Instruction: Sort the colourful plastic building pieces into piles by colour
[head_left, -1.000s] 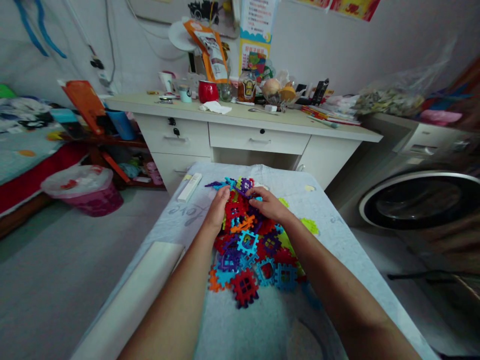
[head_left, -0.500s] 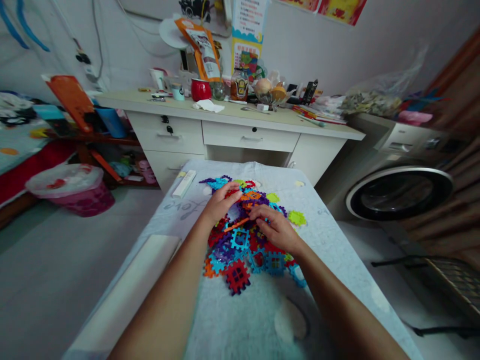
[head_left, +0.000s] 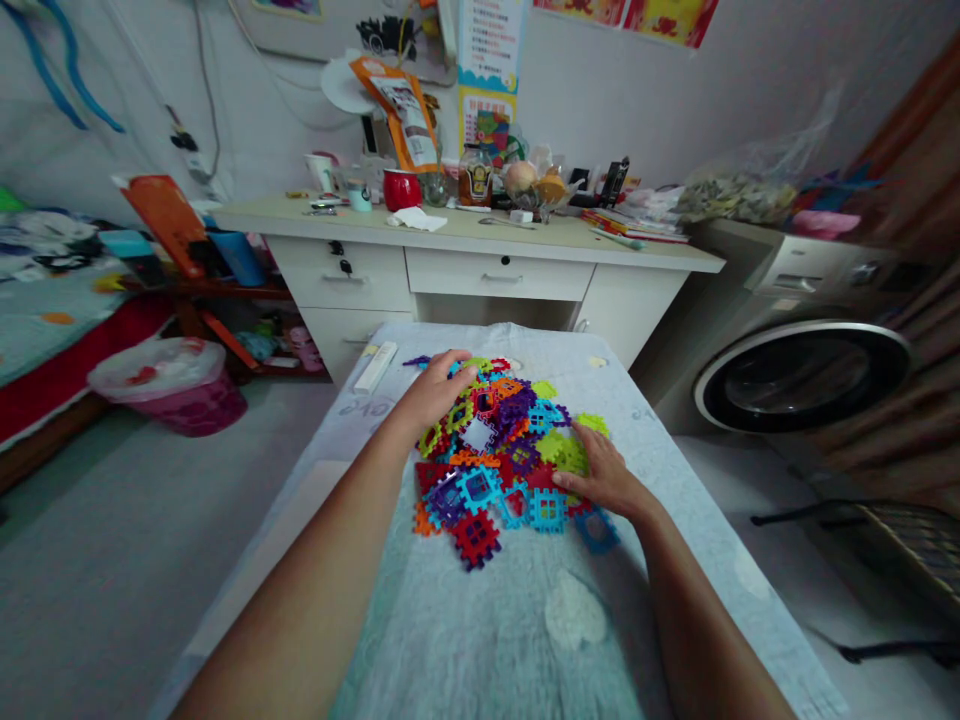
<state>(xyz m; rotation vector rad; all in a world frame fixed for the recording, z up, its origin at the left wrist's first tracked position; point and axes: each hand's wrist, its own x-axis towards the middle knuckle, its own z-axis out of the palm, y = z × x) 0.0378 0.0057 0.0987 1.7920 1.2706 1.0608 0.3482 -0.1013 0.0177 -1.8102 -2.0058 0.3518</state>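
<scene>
A heap of colourful plastic interlocking tiles [head_left: 480, 485] lies on the cloth-covered table [head_left: 495, 640], in red, blue, purple, orange and lime green. My left hand [head_left: 444, 385] rests at the heap's far left side, fingers stretched over the tiles there. At the right edge of the heap, my right hand [head_left: 604, 475] lies with thumb and fingers spread, beside lime-green tiles [head_left: 564, 452]. Neither hand grips a tile that I can see. A red window-shaped tile [head_left: 476, 540] is nearest to me.
A long white box [head_left: 375, 368] lies at the table's far left. Behind stands a white desk [head_left: 495, 275] with jars, a red pot and papers. A washing machine [head_left: 795, 330] is on the right, a pink bin [head_left: 172, 390] on the left.
My right hand has moved from the heap's middle to its right edge and spread its fingers. The orange tile by its fingertips now lies in the heap. My left hand has shifted slightly left.
</scene>
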